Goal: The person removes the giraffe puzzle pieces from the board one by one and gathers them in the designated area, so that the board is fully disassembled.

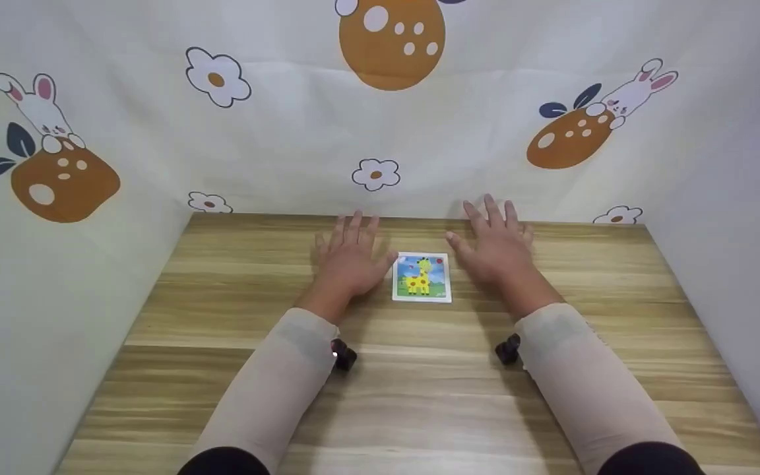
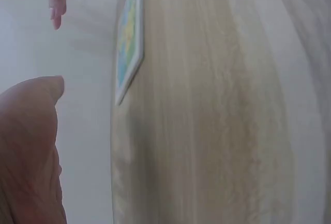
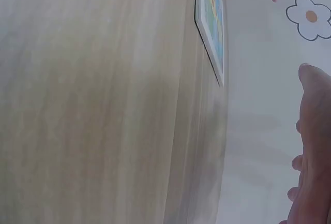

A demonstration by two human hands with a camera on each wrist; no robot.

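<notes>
A small square picture panel (image 1: 421,278) with a white border lies flat on the wooden table, showing a yellow giraffe with reddish spots against blue sky and green ground. On its left is my left hand (image 1: 352,264), fingers spread and thumb tip right at the panel's upper left edge in the head view. My right hand (image 1: 500,251) is spread to the right of the panel, apart from it, palm down. Both hands hold nothing. From the left wrist view, the panel (image 2: 129,38) appears edge-on beyond the thumb; the right wrist view shows its thin white side (image 3: 209,40) too.
A pale cloth (image 1: 301,132) printed with rabbits, orange fruits and flowers rises behind the table and along both sides. The wood-grain table top (image 1: 413,409) runs toward me between the forearms. Small black devices (image 1: 344,355) sit at the inner side of each wrist.
</notes>
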